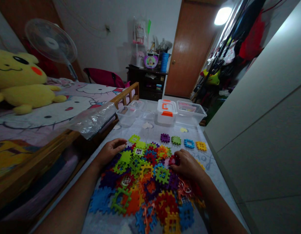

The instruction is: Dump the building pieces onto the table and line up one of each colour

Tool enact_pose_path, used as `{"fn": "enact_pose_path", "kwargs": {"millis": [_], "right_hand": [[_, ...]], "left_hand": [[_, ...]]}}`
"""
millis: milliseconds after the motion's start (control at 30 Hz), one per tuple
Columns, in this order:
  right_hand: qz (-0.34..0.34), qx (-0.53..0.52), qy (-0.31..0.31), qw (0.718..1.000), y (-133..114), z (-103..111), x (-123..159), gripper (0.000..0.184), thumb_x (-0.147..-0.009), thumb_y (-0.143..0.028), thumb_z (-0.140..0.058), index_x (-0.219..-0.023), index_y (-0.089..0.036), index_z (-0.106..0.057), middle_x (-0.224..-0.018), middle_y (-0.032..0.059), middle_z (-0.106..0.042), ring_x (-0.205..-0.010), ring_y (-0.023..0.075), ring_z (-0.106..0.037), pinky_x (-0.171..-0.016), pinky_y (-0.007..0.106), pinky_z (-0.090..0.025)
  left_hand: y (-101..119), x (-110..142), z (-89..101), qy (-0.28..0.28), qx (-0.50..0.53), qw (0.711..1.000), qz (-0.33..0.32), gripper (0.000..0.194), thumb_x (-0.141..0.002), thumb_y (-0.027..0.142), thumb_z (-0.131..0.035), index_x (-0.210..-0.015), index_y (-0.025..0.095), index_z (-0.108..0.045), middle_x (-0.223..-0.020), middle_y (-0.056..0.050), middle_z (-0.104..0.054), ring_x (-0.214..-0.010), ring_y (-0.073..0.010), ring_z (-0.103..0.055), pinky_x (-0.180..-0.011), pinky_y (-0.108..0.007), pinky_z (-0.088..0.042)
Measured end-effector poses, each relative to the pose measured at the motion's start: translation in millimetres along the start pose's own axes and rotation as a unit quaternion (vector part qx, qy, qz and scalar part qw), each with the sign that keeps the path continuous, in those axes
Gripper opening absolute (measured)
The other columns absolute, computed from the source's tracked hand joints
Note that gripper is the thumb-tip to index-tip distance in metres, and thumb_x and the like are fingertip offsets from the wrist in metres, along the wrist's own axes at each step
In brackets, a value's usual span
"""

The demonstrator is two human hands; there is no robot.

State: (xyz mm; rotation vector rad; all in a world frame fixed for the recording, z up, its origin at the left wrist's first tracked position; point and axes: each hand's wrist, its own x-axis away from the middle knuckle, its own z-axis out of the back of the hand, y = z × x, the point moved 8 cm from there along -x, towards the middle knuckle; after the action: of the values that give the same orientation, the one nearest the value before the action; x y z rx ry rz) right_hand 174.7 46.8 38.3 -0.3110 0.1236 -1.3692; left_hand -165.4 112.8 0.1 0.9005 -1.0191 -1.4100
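A heap of colourful interlocking plastic building pieces (146, 172) with notched edges is spread over the cloth-covered table (126, 130). My left hand (111, 151) rests at the heap's left edge, its fingers stretched toward a light green square frame (134, 139) and holding nothing. On the right side of the heap, the thumb and fingers of my right hand (186, 164) are closed on a red building piece (173, 160), partly hidden by them. Beyond that hand lies a row of separate squares: purple (165, 138), green (176, 140), blue (189, 143) and yellow (201, 146).
At the table's far end stand a lidded clear box (167, 113) with orange latches and open clear tubs (126, 116). To the left is a bed with a wooden rail (65, 143) and plastic wrap (92, 120). A pale cabinet (262, 139) borders the right side.
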Motion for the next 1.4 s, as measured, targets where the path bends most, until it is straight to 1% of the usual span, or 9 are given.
{"fn": "enact_pose_path", "kwargs": {"millis": [233,400,500,600,767,900,1033,1300,1400], "right_hand": [[-0.011,0.021,0.009,1.0,2.6,-0.5,-2.9,0.015,-0.073,-0.029,-0.065,-0.081,-0.017,-0.061,-0.087,0.0085,-0.061,-0.079,0.0206,-0.056,-0.069,0.029,-0.039],[-0.008,0.051,0.034,0.998,15.2,19.7,-6.0,0.02,-0.072,-0.028,-0.067,-0.088,-0.016,-0.065,-0.09,0.0099,-0.062,-0.083,0.0227,-0.057,-0.071,0.03,-0.039],[0.037,0.06,0.06,0.996,1.7,35.4,-25.6,0.028,-0.074,-0.029,-0.068,-0.099,-0.017,-0.067,-0.096,0.0098,-0.063,-0.086,0.0232,-0.057,-0.076,0.031,-0.039],[0.067,0.069,0.069,0.993,-23.9,40.8,-61.3,0.032,-0.076,-0.034,-0.068,-0.103,-0.017,-0.067,-0.1,0.0104,-0.064,-0.092,0.0246,-0.056,-0.08,0.033,-0.038],[0.076,0.085,0.058,0.992,-61.2,25.8,-121.8,0.037,-0.078,-0.036,-0.065,-0.11,-0.019,-0.066,-0.111,0.0116,-0.063,-0.105,0.0279,-0.053,-0.087,0.036,-0.038],[0.072,0.098,0.024,0.992,-72.1,4.8,-147.0,0.038,-0.074,-0.039,-0.069,-0.107,-0.02,-0.068,-0.115,0.0132,-0.064,-0.111,0.0314,-0.053,-0.088,0.038,-0.039],[0.066,0.113,-0.02,0.991,-72.2,-8.9,-154.8,0.036,-0.069,-0.037,-0.074,-0.099,-0.018,-0.072,-0.114,0.0154,-0.066,-0.109,0.0345,-0.056,-0.087,0.04,-0.041],[0.071,0.111,-0.036,0.991,-73.2,-10.3,-156.3,0.033,-0.07,-0.034,-0.073,-0.098,-0.017,-0.073,-0.115,0.0158,-0.067,-0.109,0.0335,-0.058,-0.09,0.041,-0.042],[0.071,0.1,-0.039,0.992,-71.4,-8.7,-158.0,0.037,-0.067,-0.034,-0.076,-0.1,-0.017,-0.073,-0.116,0.0162,-0.068,-0.11,0.0348,-0.058,-0.09,0.042,-0.044]], "left_hand": [[4.8,1.9,-1.5,-0.001,0.005,1.0,0.001,0.057,-0.065,0.065,-0.074,-0.1,0.019,-0.074,-0.104,-0.01,-0.077,-0.1,-0.031,-0.07,-0.093,-0.041,-0.053],[2.3,0.9,-2.4,-0.006,0.0,1.0,-0.002,0.057,-0.067,0.066,-0.072,-0.101,0.019,-0.072,-0.106,-0.009,-0.077,-0.102,-0.0314,-0.07,-0.093,-0.042,-0.053],[3.7,0.9,-3.0,-0.011,-0.005,1.0,-0.005,0.057,-0.068,0.066,-0.071,-0.101,0.02,-0.072,-0.107,-0.009,-0.076,-0.103,-0.032,-0.07,-0.094,-0.042,-0.053],[8.4,2.4,-2.4,-0.004,-0.009,1.0,-0.002,0.058,-0.066,0.068,-0.071,-0.099,0.02,-0.072,-0.106,-0.01,-0.077,-0.103,-0.0327,-0.069,-0.094,-0.043,-0.053],[12.0,4.2,-2.5,0.0,-0.007,1.0,-0.005,0.058,-0.065,0.067,-0.071,-0.098,0.019,-0.073,-0.105,-0.01,-0.077,-0.101,-0.0326,-0.07,-0.092,-0.042,-0.054],[10.2,3.4,-3.3,-0.005,0.002,1.0,-0.014,0.053,-0.068,0.064,-0.071,-0.098,0.02,-0.072,-0.105,-0.01,-0.077,-0.1,-0.0315,-0.07,-0.091,-0.04,-0.054],[9.0,3.1,-3.4,-0.004,0.004,1.0,-0.007,0.055,-0.067,0.065,-0.071,-0.099,0.02,-0.072,-0.107,-0.01,-0.076,-0.103,-0.0327,-0.07,-0.093,-0.042,-0.053],[4.7,1.9,-3.9,-0.012,0.009,1.0,-0.009,0.05,-0.071,0.061,-0.071,-0.101,0.021,-0.072,-0.107,-0.009,-0.076,-0.102,-0.031,-0.07,-0.092,-0.04,-0.053],[3.6,1.8,-3.4,-0.011,0.006,1.0,-0.011,0.048,-0.072,0.059,-0.071,-0.101,0.02,-0.072,-0.107,-0.009,-0.076,-0.102,-0.0305,-0.07,-0.093,-0.04,-0.053]]}}
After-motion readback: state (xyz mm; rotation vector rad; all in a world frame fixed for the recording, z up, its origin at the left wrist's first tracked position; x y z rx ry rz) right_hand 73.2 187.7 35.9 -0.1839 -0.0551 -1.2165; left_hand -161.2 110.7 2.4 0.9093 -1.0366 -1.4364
